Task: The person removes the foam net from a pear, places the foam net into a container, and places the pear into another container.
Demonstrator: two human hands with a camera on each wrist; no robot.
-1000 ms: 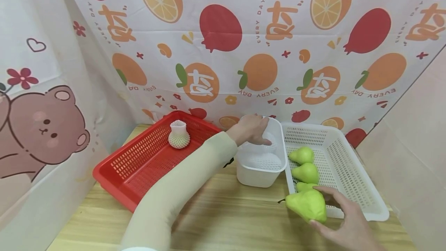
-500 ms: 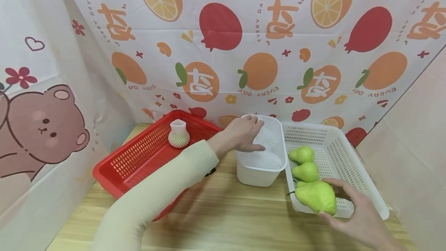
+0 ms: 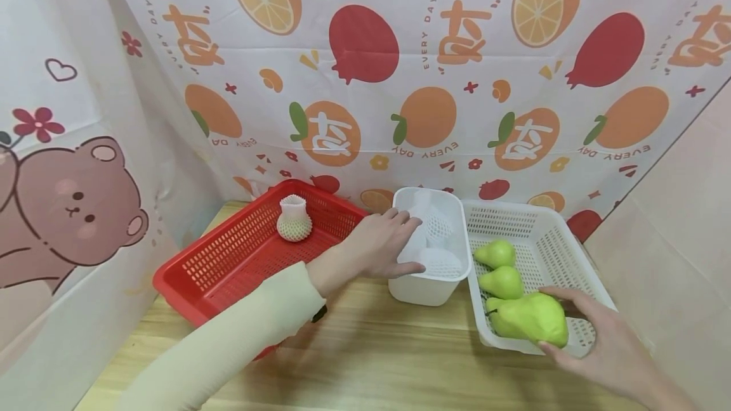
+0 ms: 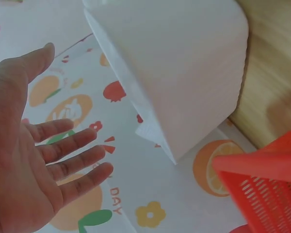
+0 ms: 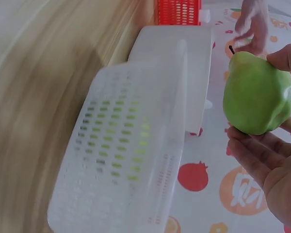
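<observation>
My right hand [image 3: 613, 341] holds a green pear [image 3: 531, 319] between thumb and fingers, over the near end of a white slotted basket [image 3: 571, 252]. In the right wrist view this pear [image 5: 257, 94] has its dark stem upward. Two more pears [image 3: 502, 282] lie along the basket's left side, and a third is mostly hidden behind the held one. My left hand [image 3: 379, 243] is at the left rim of a white bin [image 3: 425, 293], fingers extended. Its palm and fingers [image 4: 77, 145] hold nothing in the left wrist view. White foam nets [image 3: 442, 262] lie inside the bin.
A red slotted basket [image 3: 245, 278] stands left of the bin, partly behind my left sleeve [image 3: 228, 341]. In it stands a foam net [image 3: 294, 224] around something pale yellow-green. Behind everything hangs a fruit-print cloth [image 3: 371, 113]. The wooden table [image 3: 400, 354] extends in front.
My left hand has drawn back from inside the bin to its left rim, leaving the foam nets in view. My right hand has moved the pear rightward, farther over the white basket.
</observation>
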